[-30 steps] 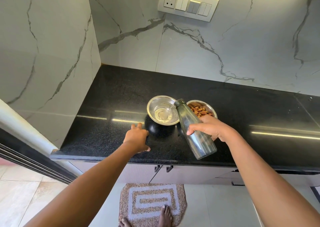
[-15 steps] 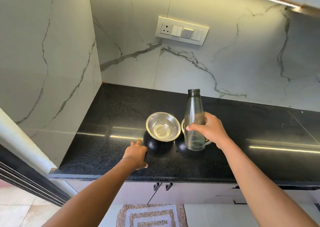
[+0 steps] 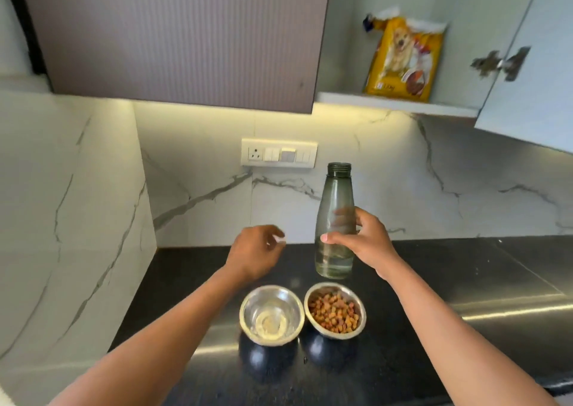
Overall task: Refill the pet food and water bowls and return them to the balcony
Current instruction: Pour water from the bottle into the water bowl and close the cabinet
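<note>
We stand at a black, speckled table [image 3: 465, 266] that runs into a corner of white, grey-veined marble wall [image 3: 77, 188]. Its polished top throws back a bright strip of light along the right side. Under the wall cupboards a warm light strip glows across the backsplash, where a white switch panel [image 3: 279, 153] sits.

Near the front edge two steel bowls stand side by side, almost touching. The water bowl [image 3: 271, 314] on the left holds clear water; the food bowl [image 3: 335, 311] on the right is filled with brown kibble. Each casts a dark round reflection on the table in front of it.

Behind the food bowl our right hand [image 3: 362, 244] has its fingers closed around the middle of a clear bottle [image 3: 335, 219], upright and uncapped, with a little water left at the bottom; we cannot tell whether its base rests on the table. Our left hand [image 3: 257, 253] hovers above the table behind the water bowl, fingers loosely curled and holding nothing we can see, though motion blur hides the tips.

Overhead, a ribbed mauve cupboard door [image 3: 186, 33] is shut. To its right another cupboard door [image 3: 533, 64] hangs open, and on the shelf [image 3: 397, 103] inside stands a yellow pet food bag [image 3: 403, 55] with a dog printed on it.
</note>
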`<action>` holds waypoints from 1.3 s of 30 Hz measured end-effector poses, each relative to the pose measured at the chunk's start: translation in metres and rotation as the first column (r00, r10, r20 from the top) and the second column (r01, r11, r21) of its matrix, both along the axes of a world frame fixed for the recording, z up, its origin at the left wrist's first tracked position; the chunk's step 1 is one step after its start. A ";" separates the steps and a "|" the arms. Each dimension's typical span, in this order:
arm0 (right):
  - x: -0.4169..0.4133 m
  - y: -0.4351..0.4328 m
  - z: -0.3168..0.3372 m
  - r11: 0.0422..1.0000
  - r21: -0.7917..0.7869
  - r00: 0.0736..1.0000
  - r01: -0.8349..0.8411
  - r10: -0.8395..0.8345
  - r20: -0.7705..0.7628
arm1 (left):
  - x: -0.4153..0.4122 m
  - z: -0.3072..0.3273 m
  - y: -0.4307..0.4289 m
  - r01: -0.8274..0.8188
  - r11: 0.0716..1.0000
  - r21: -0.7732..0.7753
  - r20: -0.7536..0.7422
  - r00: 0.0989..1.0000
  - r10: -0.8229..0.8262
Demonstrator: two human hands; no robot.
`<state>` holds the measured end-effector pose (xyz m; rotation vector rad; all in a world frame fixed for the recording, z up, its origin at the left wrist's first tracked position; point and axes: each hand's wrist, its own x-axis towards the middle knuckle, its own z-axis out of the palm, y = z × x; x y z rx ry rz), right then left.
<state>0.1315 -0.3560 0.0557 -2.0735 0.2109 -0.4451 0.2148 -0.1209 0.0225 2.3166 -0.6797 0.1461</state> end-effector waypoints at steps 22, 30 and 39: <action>0.112 -0.106 0.325 0.991 -0.120 0.898 0.051 0.007 0.440 | 0.063 0.347 -0.164 0.240 0.929 -0.282 0.250 0.953 -0.171; 0.201 -0.137 0.296 0.989 -0.112 0.938 -0.099 0.131 0.322 | 0.126 0.315 -0.219 -0.002 0.986 -0.169 0.325 0.944 0.057; 0.264 -0.147 0.293 0.973 -0.044 0.933 -0.228 0.231 0.277 | 0.168 0.311 -0.240 -0.172 0.972 -0.159 0.281 0.936 0.211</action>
